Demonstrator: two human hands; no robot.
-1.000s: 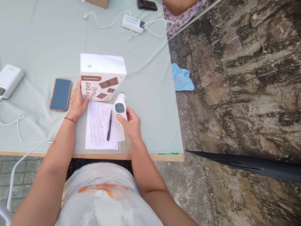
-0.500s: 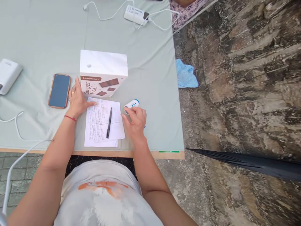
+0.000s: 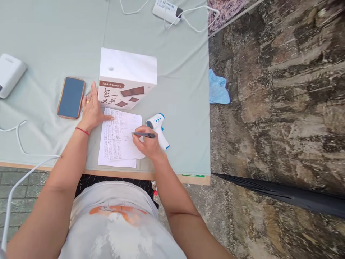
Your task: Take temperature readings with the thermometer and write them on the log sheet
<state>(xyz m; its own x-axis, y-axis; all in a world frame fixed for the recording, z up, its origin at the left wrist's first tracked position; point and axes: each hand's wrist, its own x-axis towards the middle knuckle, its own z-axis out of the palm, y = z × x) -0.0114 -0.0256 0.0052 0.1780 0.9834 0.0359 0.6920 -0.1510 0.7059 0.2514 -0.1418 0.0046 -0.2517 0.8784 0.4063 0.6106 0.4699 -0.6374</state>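
My right hand point(image 3: 147, 143) is closed on a dark pen point(image 3: 144, 135), held nearly level over the right part of the written sheets. The papers point(image 3: 121, 140) lie stacked near the table's front edge, the top one covered in handwriting. My left hand point(image 3: 93, 109) rests with fingers spread, its thumb on the top left of the paper and its fingers along the left side of a white box point(image 3: 128, 68). The box stands upright behind the sheets and reads "NutriMotion Super Meal". Beside my right hand lies a white and blue infrared thermometer point(image 3: 159, 130), its handle partly behind the hand.
A phone point(image 3: 71, 98) in a brown case lies left of my left hand. White power banks sit at the far left point(image 3: 10, 75) and at the back point(image 3: 167, 11), with white cables. A light blue cloth point(image 3: 219, 88) is past the table's right edge, beside the stone ground.
The pen lay on the papers and is now in my right hand, which has moved left from the thermometer onto the sheets. My left hand stays by the box. The view has shifted slightly.
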